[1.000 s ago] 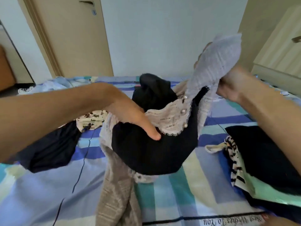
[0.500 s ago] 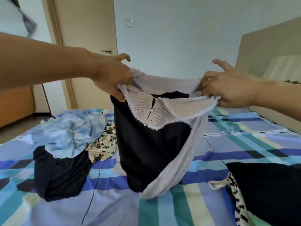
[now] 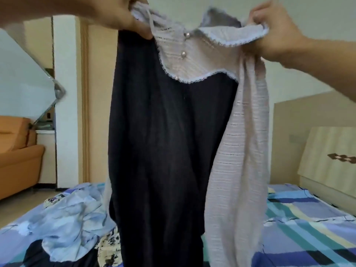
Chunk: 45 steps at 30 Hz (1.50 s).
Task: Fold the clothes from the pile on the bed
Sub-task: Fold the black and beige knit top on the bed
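Above the bed (image 3: 308, 228), gripping the black dress (image 3: 163, 132) up top: left hand (image 3: 115, 14) at eleven o'clock, right hand (image 3: 277, 33) at one.

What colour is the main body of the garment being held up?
The garment is black, below its pale lace-edged collar; head view.

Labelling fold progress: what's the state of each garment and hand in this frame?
dress: unfolded, held up by its shoulders, hanging down
left hand: grips one shoulder
right hand: grips the other shoulder
light blue garment: crumpled on the bed
floral garment: crumpled, partly hidden
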Tool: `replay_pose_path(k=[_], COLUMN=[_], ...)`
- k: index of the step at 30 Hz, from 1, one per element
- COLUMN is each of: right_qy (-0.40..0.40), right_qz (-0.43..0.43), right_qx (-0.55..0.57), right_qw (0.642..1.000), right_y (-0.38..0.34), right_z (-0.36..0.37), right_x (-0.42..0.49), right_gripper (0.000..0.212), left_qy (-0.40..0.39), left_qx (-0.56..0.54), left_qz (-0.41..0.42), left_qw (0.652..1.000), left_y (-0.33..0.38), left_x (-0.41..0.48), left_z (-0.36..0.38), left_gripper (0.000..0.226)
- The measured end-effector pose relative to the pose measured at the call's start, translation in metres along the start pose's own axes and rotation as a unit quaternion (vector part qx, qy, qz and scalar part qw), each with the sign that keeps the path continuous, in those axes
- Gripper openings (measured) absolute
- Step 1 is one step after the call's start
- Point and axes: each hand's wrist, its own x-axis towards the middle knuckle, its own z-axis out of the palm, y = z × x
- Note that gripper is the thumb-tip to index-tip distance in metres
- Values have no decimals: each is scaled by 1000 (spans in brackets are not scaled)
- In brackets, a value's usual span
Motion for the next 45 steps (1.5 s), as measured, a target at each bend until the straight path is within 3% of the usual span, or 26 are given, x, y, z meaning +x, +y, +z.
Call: replay_pose_path(k=[3, 4, 5, 6, 7, 8, 10, 14, 17, 19, 22, 25, 28, 29, 31, 33, 36, 38, 39, 41, 45], right_qy=[25, 19, 12, 7, -1, -14, -58, -69, -116, -220, -351, -446, -484, -477, -414, -307, -160, -110, -107, -107, -20], right_qz=[131, 160, 178, 195, 220, 253, 327, 412, 464, 522, 571, 512, 469, 469, 494, 527, 546, 522, 502, 445, 321], right_qx=[179, 217, 255, 290, 317, 333, 303, 253, 135, 157, 339, 397, 282, 250, 230, 247, 263, 252, 244, 226, 169], right_qw=[975, 963, 950, 937, 923, 909, 893, 873, 868, 809, 660, 617, 683, 700, 729, 753, 779, 808, 823, 860, 932], right_y=[0, 2, 3, 3, 2, 3, 9, 30, 43, 37, 3, -41, -66, -65, -49, -24, 17, 35, 39, 44, 34], right_z=[18, 30, 43, 56, 69, 81, 103, 131, 152, 175, 208, 225, 245, 250, 254, 244, 218, 197, 186, 158, 80], right_x=[-1, -11, -25, -42, -64, -82, -120, -175, -218, -259, -323, -361, -378, -378, -367, -344, -284, -227, -196, -131, 3], right_gripper=[24, 28, 33, 33, 30, 29, 38, 55, 70, 71, 77, 80, 95, 90, 48, 6, 21, 26, 23, 18, 22], left_qy=[135, 108, 11, -133, -270, -354, -396, -248, -132, -79, -42, -21, -2, -6, -33, -103, -298, -383, -385, -330, -73], left_qx=[-93, -158, -269, -356, -393, -390, -395, -474, -506, -511, -492, -413, -368, -363, -354, -316, -162, -38, 8, 54, 43], left_qz=[3, -22, -81, -147, -186, -209, -235, -264, -268, -267, -270, -267, -247, -239, -227, -233, -266, -270, -268, -294, -336], left_qw=[986, 981, 960, 913, 859, 824, 795, 802, 809, 813, 827, 871, 896, 901, 907, 914, 902, 883, 883, 896, 938], left_y=[12, 14, 17, 18, 21, 21, 20, 16, 14, 16, 22, 20, 10, 4, -14, -38, -66, -78, -83, -91, -99], left_x=[-20, -35, -55, -76, -101, -124, -161, -183, -179, -175, -172, -175, -185, -189, -195, -202, -211, -206, -198, -171, -78], left_z=[4, 18, 39, 67, 99, 127, 168, 187, 179, 172, 171, 177, 184, 185, 183, 175, 166, 168, 168, 155, 83], left_gripper=[73, 79, 81, 74, 59, 47, 40, 30, 30, 29, 31, 30, 31, 31, 33, 49, 64, 42, 29, 33, 41])
